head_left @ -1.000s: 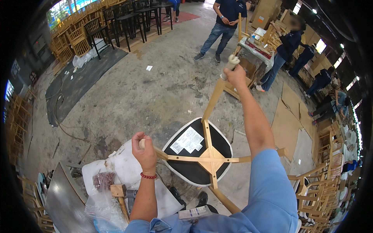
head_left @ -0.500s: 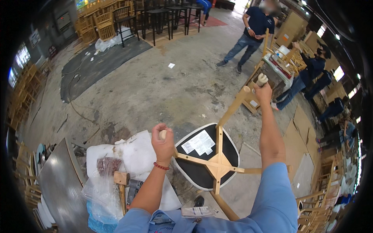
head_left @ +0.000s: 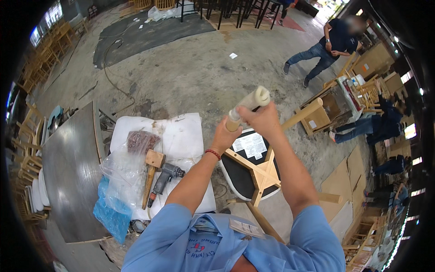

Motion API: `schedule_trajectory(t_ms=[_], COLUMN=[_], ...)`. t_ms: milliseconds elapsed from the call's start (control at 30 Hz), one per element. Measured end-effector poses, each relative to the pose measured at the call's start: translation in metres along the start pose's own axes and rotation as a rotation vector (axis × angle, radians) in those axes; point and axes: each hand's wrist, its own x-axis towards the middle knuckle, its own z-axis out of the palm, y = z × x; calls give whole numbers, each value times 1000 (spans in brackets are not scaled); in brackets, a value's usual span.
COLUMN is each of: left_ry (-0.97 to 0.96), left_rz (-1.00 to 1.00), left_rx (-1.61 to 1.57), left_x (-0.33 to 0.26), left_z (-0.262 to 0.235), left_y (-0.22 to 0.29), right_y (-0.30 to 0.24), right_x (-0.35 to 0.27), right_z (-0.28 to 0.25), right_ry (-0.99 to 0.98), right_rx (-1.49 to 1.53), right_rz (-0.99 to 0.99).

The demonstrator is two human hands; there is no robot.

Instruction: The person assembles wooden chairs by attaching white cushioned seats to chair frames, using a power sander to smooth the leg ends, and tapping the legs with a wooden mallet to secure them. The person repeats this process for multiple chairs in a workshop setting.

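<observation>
An upturned stool or chair stands before me, its white-edged seat showing a black underside (head_left: 238, 181) and a cross-shaped wooden brace (head_left: 263, 176). My left hand (head_left: 223, 138) is closed around one of its wooden legs (head_left: 232, 124) near the end. Beyond that end, a whitish roll (head_left: 257, 98), like rolled film or foam, tilts up and away. My right hand (head_left: 264, 121) grips its near part, close against my left hand. A pale band lies between roll and leg; whether it wraps the leg I cannot tell. Another leg (head_left: 303, 113) points outward behind my right forearm.
Left of the stool, a white padded surface (head_left: 181, 136) holds a wooden mallet (head_left: 154, 159), a power driver (head_left: 166, 179) and plastic bags (head_left: 124, 177). A dark tabletop (head_left: 72, 177) stands farther left. One person (head_left: 337, 41) stands beyond; others work around a cluttered bench (head_left: 349, 97).
My right hand has brought the roll from the far right in to the leg end beside my left hand. The view has shifted, and the left hand keeps its hold on the leg.
</observation>
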Motion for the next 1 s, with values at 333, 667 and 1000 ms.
schedule_trajectory(t_ms=[333, 667, 1000], left_ry=[39, -84, -53], left_rz=[15, -22, 32], left_rx=[91, 13, 174], left_x=[-3, -11, -28], left_z=[-6, -3, -30], left_y=[-1, 4, -4], right_y=[-16, 17, -10], right_x=[-3, -21, -45], right_z=[19, -1, -17], right_ry=[30, 262, 78], right_rx=[-141, -194, -713], right_rz=[-107, 21, -265])
